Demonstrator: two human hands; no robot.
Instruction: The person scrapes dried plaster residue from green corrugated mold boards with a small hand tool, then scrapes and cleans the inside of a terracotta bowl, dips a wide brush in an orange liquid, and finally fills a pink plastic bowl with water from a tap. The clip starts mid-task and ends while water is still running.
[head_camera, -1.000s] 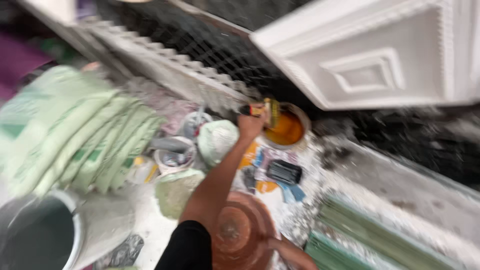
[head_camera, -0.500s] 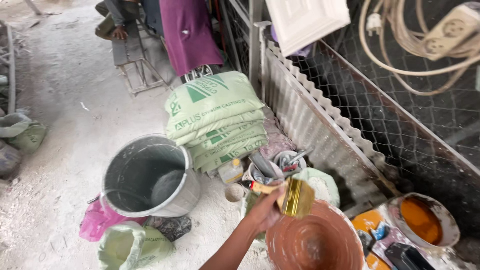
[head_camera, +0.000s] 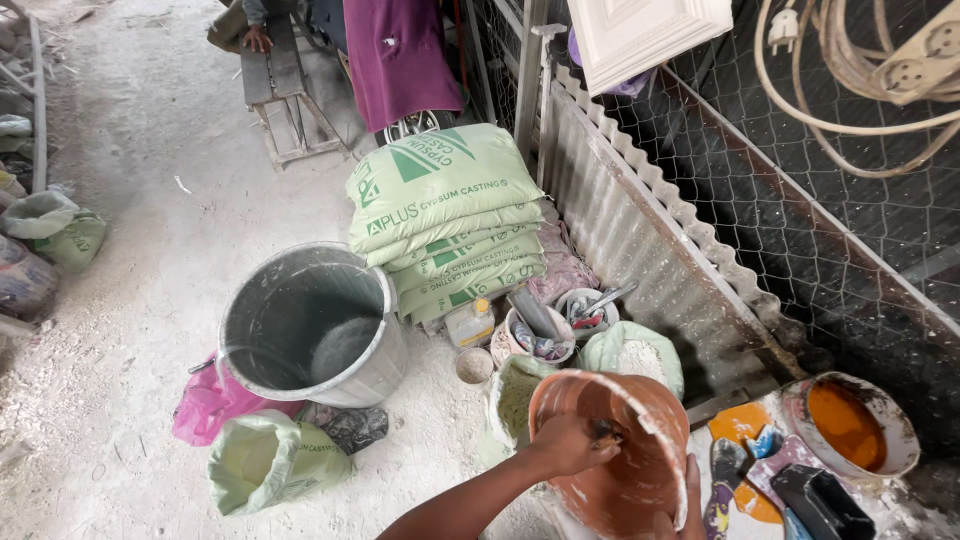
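My left hand reaches over the rim into a terracotta-coloured bucket at the bottom centre. It is closed on a paintbrush; only a dark bit of the brush shows past my fingers. My right hand grips the bucket's near right rim, and only its fingers are in view. The bucket is tilted with its mouth facing me, and white smears mark its inside wall. A white bowl of orange liquid sits to the right of the bucket.
A large grey metal bucket stands to the left. Stacked green-and-white sacks lean by a corrugated sheet and wire fence. Small pots with tools, open powder bags and a green bag crowd the floor. A person sits far back.
My left hand has carried the brush from the orange bowl down into the terracotta bucket. The view has swung left and down, onto the floor, the grey bucket and the sacks.
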